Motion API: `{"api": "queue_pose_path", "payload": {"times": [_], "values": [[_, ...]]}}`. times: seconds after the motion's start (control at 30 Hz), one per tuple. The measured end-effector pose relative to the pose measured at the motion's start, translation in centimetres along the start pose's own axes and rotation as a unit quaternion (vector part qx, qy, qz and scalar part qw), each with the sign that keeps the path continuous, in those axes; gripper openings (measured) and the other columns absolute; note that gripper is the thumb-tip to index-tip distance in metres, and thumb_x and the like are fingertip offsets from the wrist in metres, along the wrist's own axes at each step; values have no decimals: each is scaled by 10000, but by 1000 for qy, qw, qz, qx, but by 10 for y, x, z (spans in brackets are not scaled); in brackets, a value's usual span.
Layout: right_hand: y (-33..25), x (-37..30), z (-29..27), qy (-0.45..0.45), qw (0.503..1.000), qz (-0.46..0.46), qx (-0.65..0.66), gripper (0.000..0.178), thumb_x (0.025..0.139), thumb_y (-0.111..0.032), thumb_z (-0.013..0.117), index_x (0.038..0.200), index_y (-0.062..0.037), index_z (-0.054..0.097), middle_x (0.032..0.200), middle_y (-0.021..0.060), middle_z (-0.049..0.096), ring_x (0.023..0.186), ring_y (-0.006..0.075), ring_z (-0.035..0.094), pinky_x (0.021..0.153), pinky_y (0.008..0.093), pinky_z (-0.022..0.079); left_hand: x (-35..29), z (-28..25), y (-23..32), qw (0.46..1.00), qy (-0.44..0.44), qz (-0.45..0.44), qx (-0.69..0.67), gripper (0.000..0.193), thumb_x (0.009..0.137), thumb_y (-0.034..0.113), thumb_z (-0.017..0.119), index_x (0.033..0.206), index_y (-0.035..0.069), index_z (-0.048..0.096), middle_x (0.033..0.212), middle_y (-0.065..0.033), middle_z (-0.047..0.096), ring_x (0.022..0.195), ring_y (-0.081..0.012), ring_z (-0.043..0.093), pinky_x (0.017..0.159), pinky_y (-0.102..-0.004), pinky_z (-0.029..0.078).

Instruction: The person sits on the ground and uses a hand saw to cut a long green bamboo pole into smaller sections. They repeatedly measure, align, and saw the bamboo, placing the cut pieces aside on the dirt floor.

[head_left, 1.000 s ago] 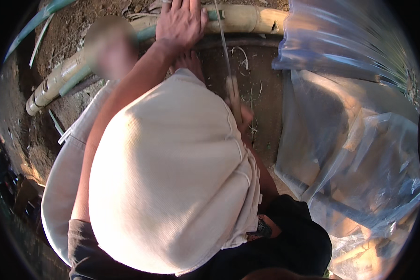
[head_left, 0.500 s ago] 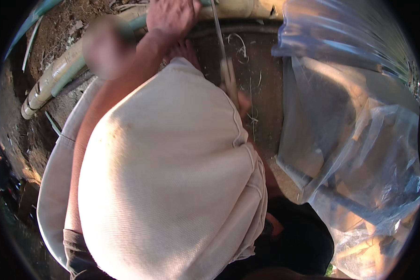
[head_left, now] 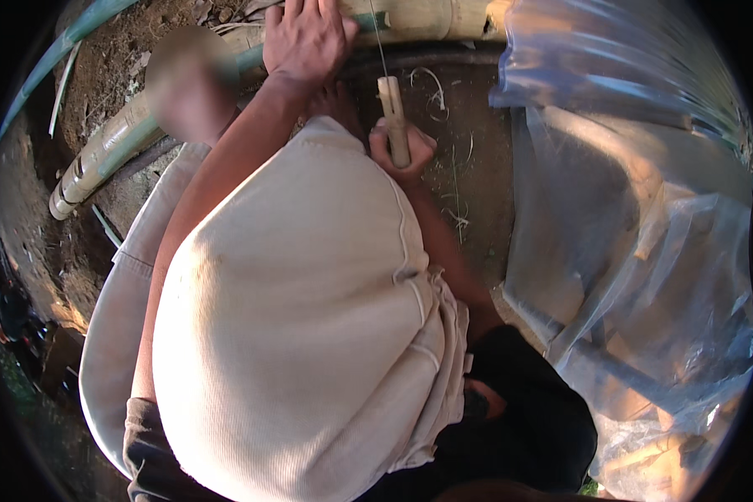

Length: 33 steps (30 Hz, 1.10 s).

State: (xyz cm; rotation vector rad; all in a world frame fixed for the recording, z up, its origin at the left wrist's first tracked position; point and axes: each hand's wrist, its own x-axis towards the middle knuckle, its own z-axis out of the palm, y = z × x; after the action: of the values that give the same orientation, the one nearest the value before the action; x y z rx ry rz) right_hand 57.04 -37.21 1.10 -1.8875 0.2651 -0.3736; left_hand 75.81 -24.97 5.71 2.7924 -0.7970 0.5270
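Note:
My left hand (head_left: 308, 40) lies over a green bamboo stick (head_left: 368, 22) and holds it down against a thick yellow bamboo pole (head_left: 422, 21). Its fingertips run out of the picture at the top. My right hand (head_left: 414, 149) is closed round the wooden handle (head_left: 395, 113) of a knife, just right of my raised knee. The knife's thin blade (head_left: 378, 42), seen almost edge-on, points away toward the pole, right of my left hand. Its tip is cut off or hidden.
Beige trousers (head_left: 309, 276) cover my bent leg, with part of a bare foot (head_left: 335, 105) beyond the knee. Thin shavings (head_left: 435, 88) lie on the brown ground. Clear plastic sheeting (head_left: 644, 251) spreads over the right side. A blurred patch (head_left: 191, 84) hides part of the pole.
My right hand and the knife have moved away from me and slightly left, with the handle now sharp instead of smeared. My left hand has shifted slightly, its fingers showing more spread.

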Motion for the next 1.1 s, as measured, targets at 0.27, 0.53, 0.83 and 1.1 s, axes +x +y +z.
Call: {"api": "queue_pose_path", "payload": {"times": [0.27,0.53,0.83,1.1], "values": [[15,-51,-33,40,994,-93,-42,96,815,-42,721,745,-10,665,607,92,618,503,200,640,483,343,499,-5,26,6,999,17,-29,2,272,819,293,600,985,80,569,965,-72,584,953,-265,573,804,-418,432],[4,-40,-7,73,996,-50,-18,135,816,-65,747,712,-25,670,610,91,633,520,196,652,509,326,500,10,5,-4,1000,5,-28,5,274,766,255,598,947,54,554,939,-123,551,941,-305,548,806,-456,416],[15,-7,7,42,998,-47,-31,54,772,-37,735,773,-16,686,675,115,667,558,242,674,527,347,516,4,15,-3,999,-26,-41,16,254,805,246,589,946,43,529,963,-137,562,983,-325,555,834,-485,418],[1,-25,-20,34,998,-38,-27,53,784,-44,735,763,-6,705,653,125,667,583,193,682,568,332,537,9,11,7,998,-16,-67,-7,255,836,249,557,969,34,533,994,-165,561,1032,-348,544,899,-478,416]]}}
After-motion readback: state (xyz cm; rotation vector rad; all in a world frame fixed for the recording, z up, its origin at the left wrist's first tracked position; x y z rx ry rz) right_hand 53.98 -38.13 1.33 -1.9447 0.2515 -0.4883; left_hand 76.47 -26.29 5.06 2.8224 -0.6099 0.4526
